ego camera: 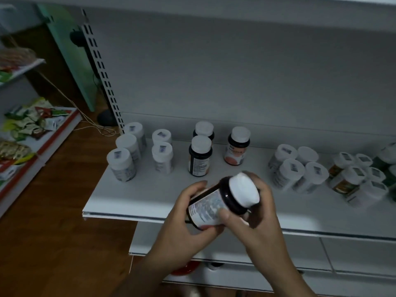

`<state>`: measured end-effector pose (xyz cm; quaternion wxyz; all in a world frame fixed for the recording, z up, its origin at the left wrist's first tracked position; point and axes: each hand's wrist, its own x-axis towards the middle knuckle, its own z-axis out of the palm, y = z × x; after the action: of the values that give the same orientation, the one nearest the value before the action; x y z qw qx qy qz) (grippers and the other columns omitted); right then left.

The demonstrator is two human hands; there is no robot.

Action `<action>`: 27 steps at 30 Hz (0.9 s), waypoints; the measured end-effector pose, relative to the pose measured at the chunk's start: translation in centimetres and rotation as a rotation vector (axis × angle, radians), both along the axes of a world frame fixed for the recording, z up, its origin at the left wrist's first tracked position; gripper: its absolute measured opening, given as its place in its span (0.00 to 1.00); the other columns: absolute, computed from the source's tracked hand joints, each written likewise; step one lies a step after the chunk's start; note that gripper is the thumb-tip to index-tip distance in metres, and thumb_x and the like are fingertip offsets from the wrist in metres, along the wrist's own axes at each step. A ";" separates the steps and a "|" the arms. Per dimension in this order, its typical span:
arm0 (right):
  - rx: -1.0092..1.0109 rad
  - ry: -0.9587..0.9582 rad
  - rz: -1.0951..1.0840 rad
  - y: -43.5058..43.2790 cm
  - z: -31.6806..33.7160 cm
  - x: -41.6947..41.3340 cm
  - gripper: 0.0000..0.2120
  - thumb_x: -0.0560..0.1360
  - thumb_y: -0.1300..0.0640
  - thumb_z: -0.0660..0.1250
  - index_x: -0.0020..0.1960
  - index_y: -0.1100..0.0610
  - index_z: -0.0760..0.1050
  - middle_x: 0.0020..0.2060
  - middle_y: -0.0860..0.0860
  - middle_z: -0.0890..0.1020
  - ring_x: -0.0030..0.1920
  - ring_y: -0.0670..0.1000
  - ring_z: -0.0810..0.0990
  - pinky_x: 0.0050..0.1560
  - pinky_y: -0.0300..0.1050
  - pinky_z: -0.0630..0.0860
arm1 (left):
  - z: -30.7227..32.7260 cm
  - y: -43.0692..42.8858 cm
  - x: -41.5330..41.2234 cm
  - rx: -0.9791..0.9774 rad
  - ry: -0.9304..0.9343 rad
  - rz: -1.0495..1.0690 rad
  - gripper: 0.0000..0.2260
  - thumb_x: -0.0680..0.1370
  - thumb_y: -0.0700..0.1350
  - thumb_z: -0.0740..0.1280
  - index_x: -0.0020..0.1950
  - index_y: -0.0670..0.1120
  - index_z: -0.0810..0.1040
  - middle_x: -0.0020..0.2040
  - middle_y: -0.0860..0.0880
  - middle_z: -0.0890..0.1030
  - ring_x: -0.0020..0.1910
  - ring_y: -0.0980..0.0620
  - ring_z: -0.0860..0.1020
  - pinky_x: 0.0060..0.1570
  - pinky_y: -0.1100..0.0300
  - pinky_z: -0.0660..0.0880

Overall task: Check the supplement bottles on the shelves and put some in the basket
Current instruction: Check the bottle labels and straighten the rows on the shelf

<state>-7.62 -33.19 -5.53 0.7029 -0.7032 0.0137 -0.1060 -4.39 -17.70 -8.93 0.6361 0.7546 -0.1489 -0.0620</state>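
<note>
Both hands, left hand (182, 219) and right hand (257, 213), close their fingers around a tilted dark brown white-capped supplement bottle (222, 200) above the white shelf's (128, 202) front edge.

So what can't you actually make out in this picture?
- Label text on the held bottle: blurred and too small in the head view; the left hand and right hand cover part of it.
- Basket: not identifiable; only a red shape shows below, behind the left arm.
- Bottles at far right: cut by the frame edge.
- Cap stickers: unreadable.
</note>
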 end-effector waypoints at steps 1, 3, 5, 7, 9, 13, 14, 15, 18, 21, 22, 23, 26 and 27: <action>0.096 0.057 -0.014 -0.1 -0.3 0.0 0.34 0.64 0.54 0.76 0.65 0.38 0.68 0.53 0.42 0.81 0.55 0.46 0.82 0.49 0.42 0.80 | 0.0 0.4 -0.1 0.009 0.006 0.018 0.34 0.65 0.51 0.77 0.64 0.71 0.67 0.60 0.65 0.76 0.59 0.59 0.78 0.61 0.48 0.76; 0.205 0.149 -0.026 -0.3 -0.5 0.1 0.35 0.65 0.53 0.74 0.68 0.39 0.65 0.54 0.44 0.82 0.54 0.49 0.83 0.47 0.45 0.81 | -0.1 1.0 -0.3 0.022 -0.009 0.050 0.35 0.64 0.51 0.78 0.64 0.72 0.65 0.60 0.66 0.76 0.60 0.61 0.76 0.63 0.48 0.75; 0.269 0.241 -0.009 -0.1 -0.8 0.2 0.29 0.68 0.51 0.70 0.67 0.42 0.69 0.56 0.49 0.83 0.55 0.53 0.83 0.47 0.46 0.80 | 0.3 1.3 -0.5 -0.006 -0.034 0.057 0.36 0.62 0.54 0.78 0.65 0.71 0.65 0.61 0.66 0.75 0.63 0.60 0.74 0.66 0.48 0.73; 0.369 0.346 -0.004 0.4 -0.6 0.1 0.20 0.73 0.48 0.68 0.64 0.48 0.74 0.57 0.54 0.83 0.57 0.56 0.82 0.49 0.51 0.80 | 1.1 1.2 -0.5 -0.066 -0.076 0.036 0.35 0.63 0.55 0.78 0.65 0.70 0.66 0.63 0.64 0.75 0.66 0.59 0.73 0.67 0.48 0.72; 0.460 0.446 0.031 0.8 -0.6 0.0 0.20 0.78 0.42 0.59 0.60 0.52 0.79 0.57 0.57 0.83 0.60 0.58 0.81 0.60 0.59 0.75 | 1.9 0.9 -0.6 -0.123 -0.136 -0.028 0.35 0.65 0.51 0.78 0.67 0.66 0.67 0.64 0.61 0.75 0.67 0.55 0.74 0.66 0.49 0.72; 0.764 0.498 0.102 2.1 -0.4 -0.9 0.20 0.82 0.47 0.54 0.56 0.52 0.83 0.58 0.53 0.83 0.57 0.50 0.82 0.58 0.47 0.76 | 3.1 -0.7 -1.1 -0.173 -0.215 -0.165 0.36 0.66 0.46 0.78 0.69 0.62 0.66 0.67 0.59 0.74 0.68 0.53 0.73 0.65 0.59 0.72; 0.826 0.481 0.116 2.4 -0.4 -1.1 0.18 0.81 0.48 0.57 0.55 0.53 0.84 0.57 0.54 0.83 0.57 0.50 0.82 0.60 0.48 0.75 | 3.3 -1.2 -1.3 -0.182 -0.228 -0.185 0.37 0.66 0.45 0.78 0.69 0.63 0.66 0.67 0.60 0.74 0.68 0.54 0.73 0.65 0.61 0.71; 0.856 0.467 0.121 2.5 -0.3 -1.3 0.15 0.77 0.48 0.63 0.53 0.53 0.84 0.56 0.54 0.83 0.57 0.51 0.82 0.61 0.49 0.74 | 3.4 -1.6 -1.5 -0.188 -0.243 -0.202 0.37 0.66 0.45 0.78 0.69 0.64 0.65 0.67 0.61 0.74 0.68 0.55 0.73 0.65 0.62 0.70; 0.844 0.420 0.148 1.7 -0.6 -1.6 0.25 0.59 0.44 0.80 0.52 0.53 0.84 0.54 0.55 0.83 0.56 0.53 0.80 0.63 0.51 0.70 | 3.1 -2.6 -2.0 -0.196 -0.302 -0.214 0.38 0.67 0.45 0.78 0.70 0.63 0.64 0.67 0.62 0.73 0.68 0.55 0.73 0.65 0.64 0.69; 0.839 0.440 0.106 0.7 -0.5 -1.7 0.22 0.61 0.44 0.77 0.51 0.53 0.85 0.53 0.55 0.83 0.58 0.54 0.77 0.64 0.52 0.67 | 3.1 -3.5 -2.2 -0.209 -0.314 -0.207 0.37 0.67 0.45 0.78 0.70 0.64 0.63 0.67 0.61 0.73 0.68 0.55 0.73 0.65 0.66 0.69; 0.840 0.443 0.088 0.4 -0.3 -1.8 0.16 0.67 0.45 0.72 0.50 0.53 0.85 0.52 0.55 0.83 0.58 0.55 0.76 0.64 0.52 0.67 | 3.1 -3.8 -2.3 -0.207 -0.317 -0.207 0.37 0.67 0.45 0.78 0.70 0.64 0.63 0.67 0.61 0.73 0.68 0.55 0.73 0.64 0.66 0.69; 0.825 0.444 0.077 0.1 0.1 -2.0 0.13 0.72 0.46 0.67 0.48 0.52 0.85 0.51 0.55 0.83 0.57 0.54 0.77 0.63 0.52 0.67 | 3.2 -4.2 -2.3 -0.204 -0.316 -0.206 0.37 0.67 0.45 0.77 0.70 0.64 0.64 0.67 0.61 0.73 0.68 0.55 0.73 0.64 0.66 0.69; 0.685 0.415 0.071 -1.5 0.9 -2.1 0.19 0.80 0.50 0.57 0.45 0.52 0.86 0.46 0.53 0.86 0.48 0.50 0.83 0.48 0.43 0.78 | 3.5 -4.8 -2.3 -0.196 -0.310 -0.193 0.36 0.68 0.44 0.77 0.70 0.61 0.64 0.68 0.59 0.74 0.68 0.53 0.73 0.64 0.63 0.71; 0.626 0.400 0.041 -2.1 1.4 -2.1 0.20 0.80 0.49 0.56 0.47 0.54 0.86 0.46 0.54 0.86 0.47 0.50 0.84 0.45 0.43 0.79 | 3.5 -4.7 -2.2 -0.196 -0.313 -0.183 0.35 0.69 0.44 0.77 0.70 0.58 0.64 0.68 0.57 0.74 0.68 0.50 0.73 0.64 0.59 0.71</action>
<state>-9.70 -35.28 -4.12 0.8692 -0.4613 0.1684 0.0570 -6.59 -22.41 -5.44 0.6674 0.6727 -0.3192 0.0134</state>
